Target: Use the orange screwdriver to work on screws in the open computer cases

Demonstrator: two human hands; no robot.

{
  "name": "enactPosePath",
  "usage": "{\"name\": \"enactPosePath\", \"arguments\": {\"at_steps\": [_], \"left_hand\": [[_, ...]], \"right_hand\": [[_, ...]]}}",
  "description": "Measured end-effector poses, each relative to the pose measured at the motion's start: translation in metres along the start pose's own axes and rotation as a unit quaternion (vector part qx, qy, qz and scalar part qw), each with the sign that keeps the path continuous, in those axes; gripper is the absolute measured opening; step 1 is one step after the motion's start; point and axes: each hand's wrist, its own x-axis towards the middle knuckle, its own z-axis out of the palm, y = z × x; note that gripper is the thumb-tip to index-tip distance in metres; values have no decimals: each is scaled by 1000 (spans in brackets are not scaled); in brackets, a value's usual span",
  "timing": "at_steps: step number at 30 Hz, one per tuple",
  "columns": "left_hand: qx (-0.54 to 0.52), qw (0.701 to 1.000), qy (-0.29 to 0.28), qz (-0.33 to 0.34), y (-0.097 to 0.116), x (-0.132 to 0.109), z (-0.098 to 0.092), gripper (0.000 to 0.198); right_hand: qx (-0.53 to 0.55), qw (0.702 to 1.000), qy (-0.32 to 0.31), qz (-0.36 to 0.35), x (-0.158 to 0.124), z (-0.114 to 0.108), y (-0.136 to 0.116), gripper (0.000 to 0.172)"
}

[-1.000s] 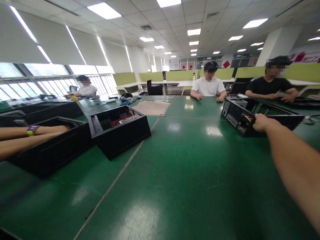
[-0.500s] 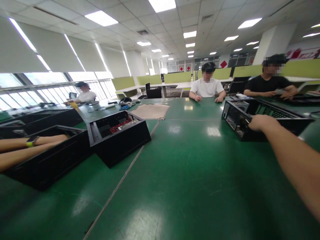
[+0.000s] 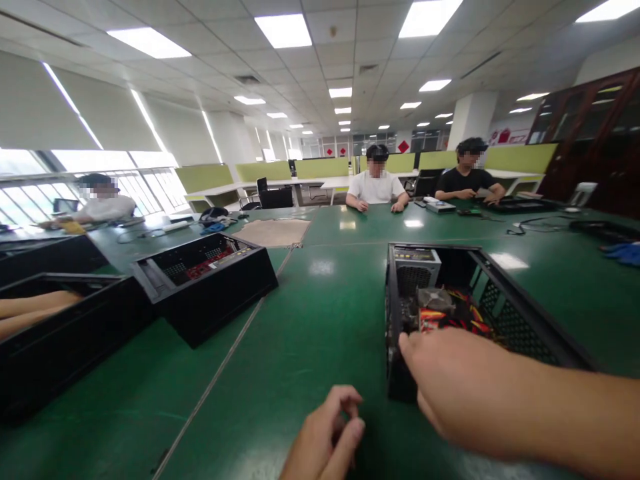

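An open black computer case (image 3: 530, 310) lies on the green table at the right, its inside facing up. My right hand (image 3: 450, 373) grips the case's near left corner, with some fingers hidden behind the rim. Within the case I see a silver power supply (image 3: 417, 267), a grey cooler and a red, yellow and black part. My left hand (image 3: 327, 437) is low in the middle, above the table and left of the case. Its fingers are curled loosely, a gap shows between thumb and forefinger, and it holds nothing.
Another open case (image 3: 225, 293) stands left of the table seam. Beside it, another person's forearms reach into a further black case (image 3: 65, 353). Several people sit round the green table (image 3: 320, 320). A beige patch (image 3: 273, 232) and cables (image 3: 537, 225) lie farther back.
The computer case in my right hand has come nearer and turned, showing more of its inside. My left hand has entered at the bottom. The view has swung right.
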Motion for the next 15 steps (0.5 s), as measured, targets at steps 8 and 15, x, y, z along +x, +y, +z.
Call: {"name": "enactPosePath", "arguments": {"at_steps": [8, 15], "left_hand": [[12, 970, 79, 230, 48, 73, -36, 20], [59, 941, 12, 332, 79, 124, -37, 4]], "right_hand": [[292, 924, 248, 7, -49, -40, 47, 28], [346, 889, 298, 45, -27, 0, 120, 3]]}}
